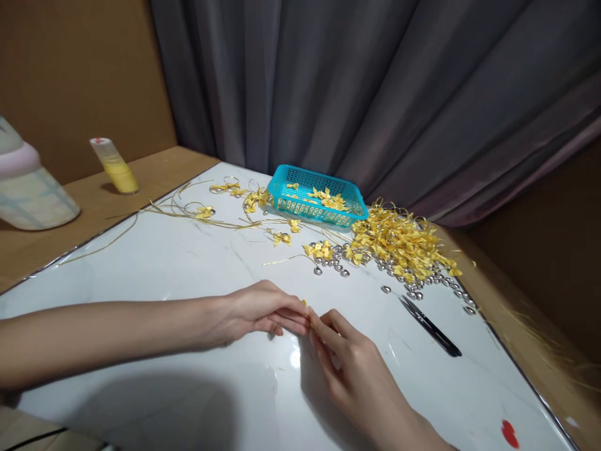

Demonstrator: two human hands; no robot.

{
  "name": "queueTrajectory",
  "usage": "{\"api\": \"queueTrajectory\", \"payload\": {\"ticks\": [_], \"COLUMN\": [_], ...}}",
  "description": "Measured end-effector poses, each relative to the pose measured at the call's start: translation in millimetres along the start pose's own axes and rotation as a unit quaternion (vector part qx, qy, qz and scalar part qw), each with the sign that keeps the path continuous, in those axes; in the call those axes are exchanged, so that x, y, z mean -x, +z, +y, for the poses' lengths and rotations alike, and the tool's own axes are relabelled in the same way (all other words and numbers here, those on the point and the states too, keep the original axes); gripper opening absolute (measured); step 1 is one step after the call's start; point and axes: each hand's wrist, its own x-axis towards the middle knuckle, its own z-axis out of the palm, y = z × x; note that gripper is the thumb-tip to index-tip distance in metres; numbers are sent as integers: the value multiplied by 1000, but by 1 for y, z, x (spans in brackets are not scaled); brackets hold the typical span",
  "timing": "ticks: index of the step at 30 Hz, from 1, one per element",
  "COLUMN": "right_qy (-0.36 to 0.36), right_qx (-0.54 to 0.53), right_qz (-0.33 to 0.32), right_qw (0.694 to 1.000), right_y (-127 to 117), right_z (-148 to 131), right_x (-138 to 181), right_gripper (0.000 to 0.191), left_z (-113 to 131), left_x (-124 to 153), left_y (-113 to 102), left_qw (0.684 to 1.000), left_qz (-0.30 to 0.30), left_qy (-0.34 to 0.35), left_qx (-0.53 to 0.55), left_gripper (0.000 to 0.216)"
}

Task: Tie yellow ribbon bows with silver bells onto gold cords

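My left hand [277, 310] reaches in from the left, its thumb and fingers pinched together. A sliver of yellow ribbon [304, 303] shows at its fingertips; the rest is hidden. Against those fingertips my right hand [350, 351] is closed in a pinch on the same small piece. Both hands are above the white marbled tabletop [154, 269]. Beyond them lie a cluster of yellow ribbon bows [319, 250] and small silver teardrop-shaped pieces [338, 260]. One gold cord [284, 259] trails nearby.
A turquoise basket [319, 216] holding yellow bows stands at the back. Right of it is a large heap of bows [404, 241]. Black-handled snips [432, 329] lie right of my hands. Left are a yellow tube container [117, 169], a pale tub [35, 191] and corded bows [204, 212].
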Motion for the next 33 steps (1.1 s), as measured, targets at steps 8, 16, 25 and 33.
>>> {"api": "queueTrajectory", "payload": {"ticks": [8,16,25,33], "right_qy": [-15,2,38,33], "right_qx": [16,1,-59,-152], "right_qz": [20,12,-37,-13], "right_qw": [1000,1000,997,988], "right_y": [2,3,-18,-20], "right_z": [-2,-3,0,10], "right_x": [1,3,-2,-14], "right_gripper": [30,31,28,26], "left_z": [-5,-7,-11,-10], "left_x": [-2,1,0,-2], "left_y": [0,0,-2,-2], "left_qw": [999,998,985,981], "left_qz": [-3,-3,-22,-24], "left_qy": [19,45,103,99], "left_qx": [-25,-48,-135,-162], "left_gripper": [14,13,19,18]}}
